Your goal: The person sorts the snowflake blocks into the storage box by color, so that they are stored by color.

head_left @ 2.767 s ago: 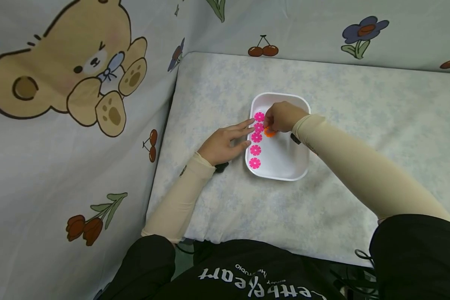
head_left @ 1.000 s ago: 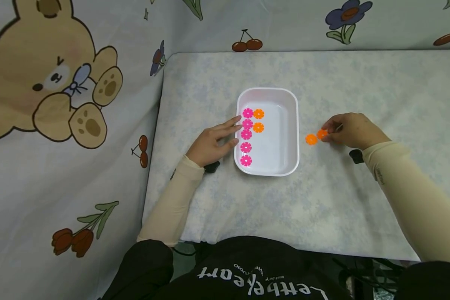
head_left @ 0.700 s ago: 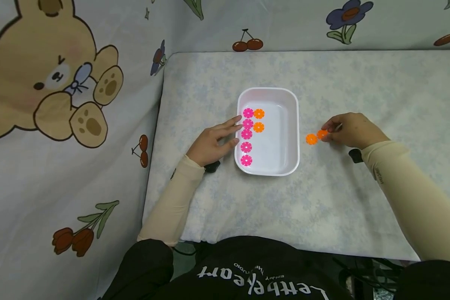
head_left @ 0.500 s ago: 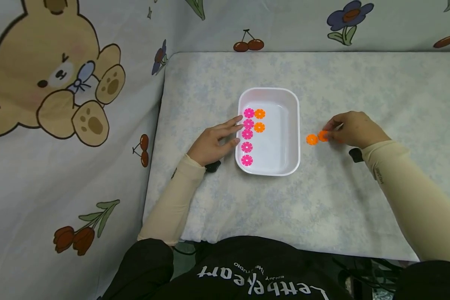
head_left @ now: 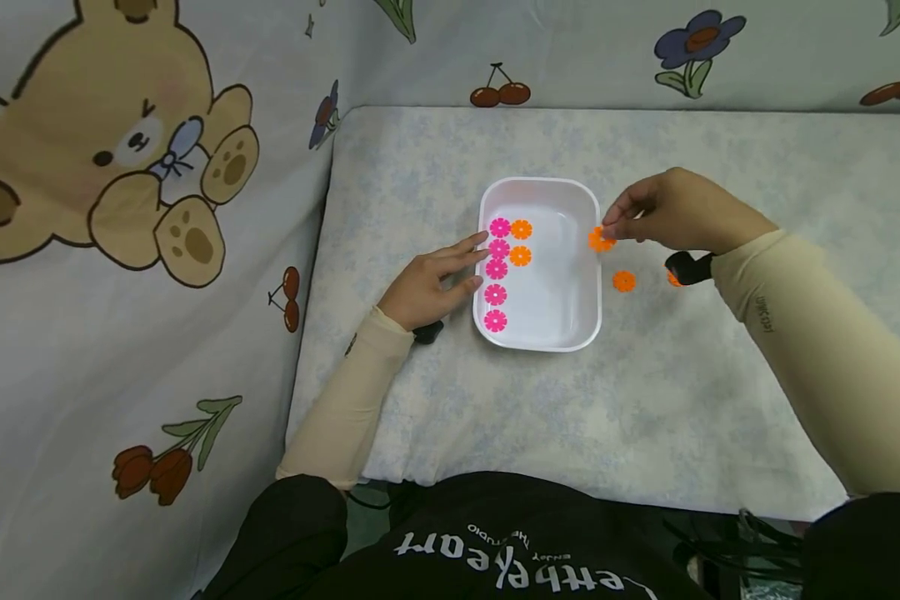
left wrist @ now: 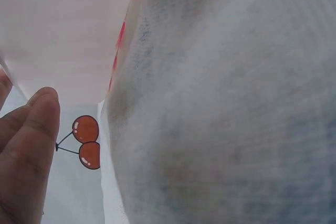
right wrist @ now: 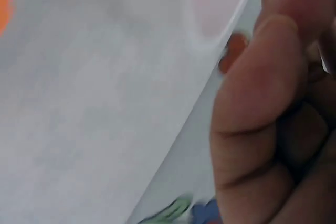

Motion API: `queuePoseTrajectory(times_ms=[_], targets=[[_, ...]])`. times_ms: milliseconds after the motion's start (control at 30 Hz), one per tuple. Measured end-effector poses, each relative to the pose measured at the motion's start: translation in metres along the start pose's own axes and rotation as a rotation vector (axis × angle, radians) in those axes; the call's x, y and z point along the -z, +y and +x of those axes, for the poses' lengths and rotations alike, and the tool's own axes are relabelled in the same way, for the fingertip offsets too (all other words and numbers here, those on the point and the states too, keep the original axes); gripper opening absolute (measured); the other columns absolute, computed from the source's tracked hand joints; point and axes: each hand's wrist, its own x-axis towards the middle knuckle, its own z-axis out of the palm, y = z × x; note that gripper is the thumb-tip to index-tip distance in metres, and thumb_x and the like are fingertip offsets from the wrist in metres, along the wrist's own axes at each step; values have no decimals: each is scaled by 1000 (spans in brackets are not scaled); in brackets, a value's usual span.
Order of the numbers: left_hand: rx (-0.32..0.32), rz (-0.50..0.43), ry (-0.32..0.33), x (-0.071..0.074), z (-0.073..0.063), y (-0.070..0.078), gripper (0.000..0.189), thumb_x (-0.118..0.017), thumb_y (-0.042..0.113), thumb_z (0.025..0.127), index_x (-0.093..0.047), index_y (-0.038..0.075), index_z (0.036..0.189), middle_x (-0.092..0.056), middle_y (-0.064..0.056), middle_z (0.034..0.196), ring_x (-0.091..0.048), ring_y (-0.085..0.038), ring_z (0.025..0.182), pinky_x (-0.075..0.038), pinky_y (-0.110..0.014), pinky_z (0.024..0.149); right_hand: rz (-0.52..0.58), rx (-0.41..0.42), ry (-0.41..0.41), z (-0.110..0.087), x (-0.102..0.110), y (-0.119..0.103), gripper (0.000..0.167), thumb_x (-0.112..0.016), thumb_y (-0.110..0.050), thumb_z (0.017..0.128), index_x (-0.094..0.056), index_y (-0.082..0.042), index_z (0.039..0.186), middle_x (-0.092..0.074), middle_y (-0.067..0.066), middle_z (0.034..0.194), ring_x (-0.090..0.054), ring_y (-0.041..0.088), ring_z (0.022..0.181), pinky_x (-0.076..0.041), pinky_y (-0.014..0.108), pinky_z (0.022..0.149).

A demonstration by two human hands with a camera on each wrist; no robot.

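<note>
Between thumb and fingers my right hand (head_left: 678, 210) pinches an orange flower-shaped disc (head_left: 601, 240), held over the right rim of a white plastic tray (head_left: 555, 337). My left hand (head_left: 431, 283) rests with spread, fairly straight fingers at the tray's left rim. Inside the tray a column of several pink flower-shaped discs (head_left: 496, 294) runs along the left wall. Beside its upper end lie two orange discs (head_left: 521, 256). In the right wrist view the thumb (right wrist: 257, 82) and fingertips meet at the upper right; the disc they hold is hidden there.
Right of the tray, one orange disc (head_left: 624, 281) lies on the pale patterned tablecloth (head_left: 450, 408). Another orange disc (head_left: 674, 280) is partly hidden under the black wrist camera (head_left: 690, 267). A printed curtain (head_left: 585, 50) borders the table at the back and left.
Two orange discs now lie in the tray where the right hand was working earlier. That hand went right to the loose discs, then lifted one back leftward to the rim. The left hand stays.
</note>
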Motion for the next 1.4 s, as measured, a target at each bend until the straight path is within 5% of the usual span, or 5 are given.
queuePoseTrajectory(times_ms=[200,333,700,967,1400], targets=[[-8,3,-9,-1,0,-3,48,-69,26,102,-60,13,148,-42,18,163,-42,-4,150,-44,-33,119,-80,159,-100,27,-29,-72,25,-72,-28,100,-76,-16,121,-77,6,109,-66,26,102,-54,42,89],[-6,9,-21,-2,2,-4,49,-68,30,103,-59,16,149,-40,21,164,-41,-3,150,-43,-32,120,-126,158,-169,47,-51,-94,21,-70,-21,100,-78,-14,118,-78,6,106,-69,24,97,-55,39,87],[14,78,-58,-3,7,2,49,-63,38,105,-57,19,150,-36,25,164,-39,-2,151,-43,-30,119,-227,79,-173,74,-80,-71,24,-61,-7,89,-80,-14,102,-76,6,97,-62,26,98,-51,39,83],[17,83,-56,0,5,0,49,-62,39,105,-56,21,151,-36,25,164,-39,-3,151,-43,-31,119,-245,101,-124,78,-88,-71,12,-66,-9,95,-76,-17,96,-72,5,98,-60,25,96,-49,39,83],[17,70,-32,5,0,-1,49,-63,38,105,-58,17,149,-38,22,164,-41,-4,150,-42,-31,121,-205,181,-75,68,-75,-74,9,-75,-18,96,-78,-11,99,-75,8,101,-63,26,95,-54,41,87]])
